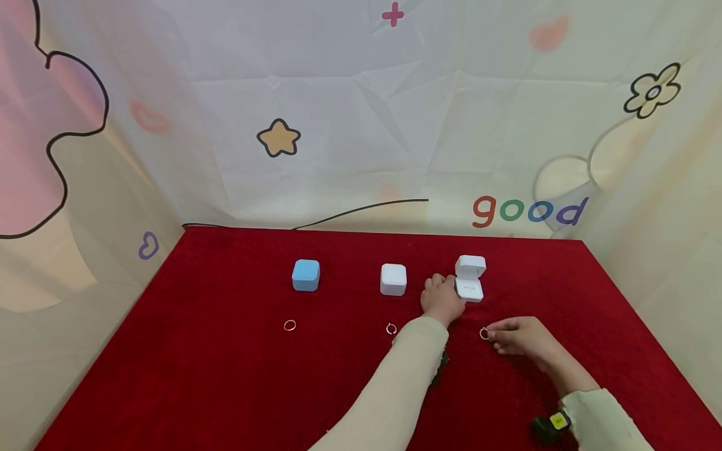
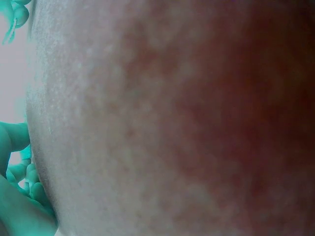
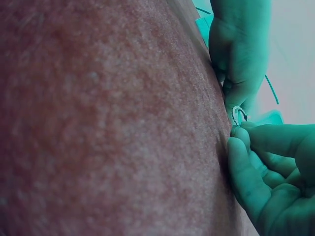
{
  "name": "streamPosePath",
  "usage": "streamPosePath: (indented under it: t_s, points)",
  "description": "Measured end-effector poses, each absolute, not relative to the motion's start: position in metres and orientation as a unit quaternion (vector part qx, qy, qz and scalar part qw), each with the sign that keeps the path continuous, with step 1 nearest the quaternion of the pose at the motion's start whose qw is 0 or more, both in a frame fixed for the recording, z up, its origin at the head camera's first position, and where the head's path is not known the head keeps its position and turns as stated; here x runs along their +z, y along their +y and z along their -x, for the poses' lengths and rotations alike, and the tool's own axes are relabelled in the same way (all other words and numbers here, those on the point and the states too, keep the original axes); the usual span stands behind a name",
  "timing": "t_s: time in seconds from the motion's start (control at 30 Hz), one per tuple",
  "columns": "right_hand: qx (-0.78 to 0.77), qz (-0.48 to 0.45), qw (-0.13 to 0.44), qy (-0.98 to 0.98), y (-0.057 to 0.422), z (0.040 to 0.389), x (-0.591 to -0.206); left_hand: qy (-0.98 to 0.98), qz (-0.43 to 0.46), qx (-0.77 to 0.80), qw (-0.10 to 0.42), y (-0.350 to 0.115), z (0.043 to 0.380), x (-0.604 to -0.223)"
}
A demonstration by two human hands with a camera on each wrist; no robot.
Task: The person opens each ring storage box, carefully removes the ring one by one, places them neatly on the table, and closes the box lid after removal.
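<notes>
At the right of the red table, an open white ring box [image 1: 469,290] stands with its lid tipped up. My left hand [image 1: 442,299] holds it at its left side, with the thumb near the front edge and the fingers bent by the side. Nearer to me, my right hand [image 1: 521,338] pinches a ring [image 1: 484,334] between thumb and fingertips, just in front of the box. The right wrist view shows this ring [image 3: 236,114] upright at the fingertips, with a studded-looking band. In the left wrist view the fingers [image 2: 15,135] appear only at the left edge, and their hold is hidden.
A closed white box [image 1: 393,279] stands left of my left hand, with a ring [image 1: 392,329] in front of it. Farther left is a closed blue box [image 1: 306,275], a gold ring [image 1: 290,325] before it. A printed curtain [image 1: 350,125] hangs behind the red cloth [image 1: 197,351].
</notes>
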State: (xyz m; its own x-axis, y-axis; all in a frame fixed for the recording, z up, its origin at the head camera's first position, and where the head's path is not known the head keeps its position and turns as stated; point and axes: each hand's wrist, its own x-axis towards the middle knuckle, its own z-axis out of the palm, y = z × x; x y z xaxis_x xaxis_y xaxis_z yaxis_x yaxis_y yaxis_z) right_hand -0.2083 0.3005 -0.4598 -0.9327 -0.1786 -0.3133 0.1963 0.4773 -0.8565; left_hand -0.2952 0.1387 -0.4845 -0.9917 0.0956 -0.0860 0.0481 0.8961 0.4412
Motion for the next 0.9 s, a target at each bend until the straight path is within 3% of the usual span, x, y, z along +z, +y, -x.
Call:
streamPosePath:
  t_s: [0.43, 0.9]
  points:
    - [-0.505, -0.017, 0.180, 0.844, 0.297, 0.209, -0.461, 0.973, -0.038, 0.223, 0.044, 0.138, 0.294, -0.485]
    - [-0.475, -0.029, 0.134, 0.869, 0.287, 0.206, -0.462, 0.972, -0.047, 0.224, 0.050, 0.132, 0.282, -0.467]
